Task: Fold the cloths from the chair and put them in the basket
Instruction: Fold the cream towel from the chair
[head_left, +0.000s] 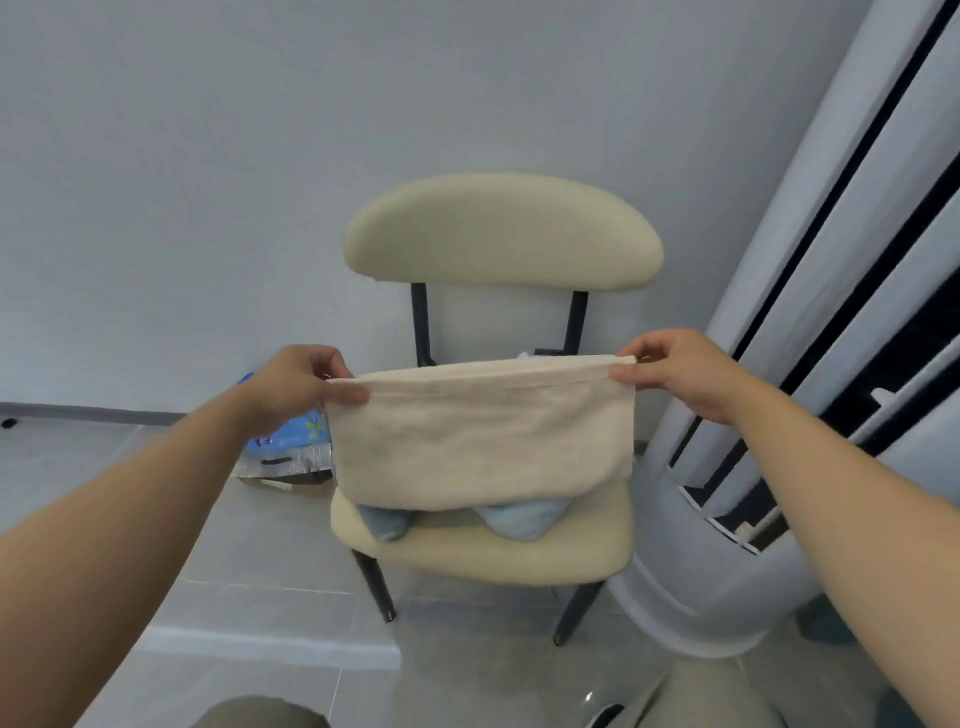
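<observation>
A beige cloth (480, 436), folded over once, hangs in the air in front of the cream chair (501, 231). My left hand (296, 382) pinches its upper left corner and my right hand (680, 371) pinches its upper right corner, stretching the top edge level. Behind and below the cloth, pale blue cloths (519, 519) lie on the chair seat (493, 553), mostly hidden. No basket is in view.
A tall white standing air conditioner (810, 364) stands close to the chair's right side. A blue and silver bag (291, 447) lies on the grey tiled floor to the chair's left. A grey wall is behind.
</observation>
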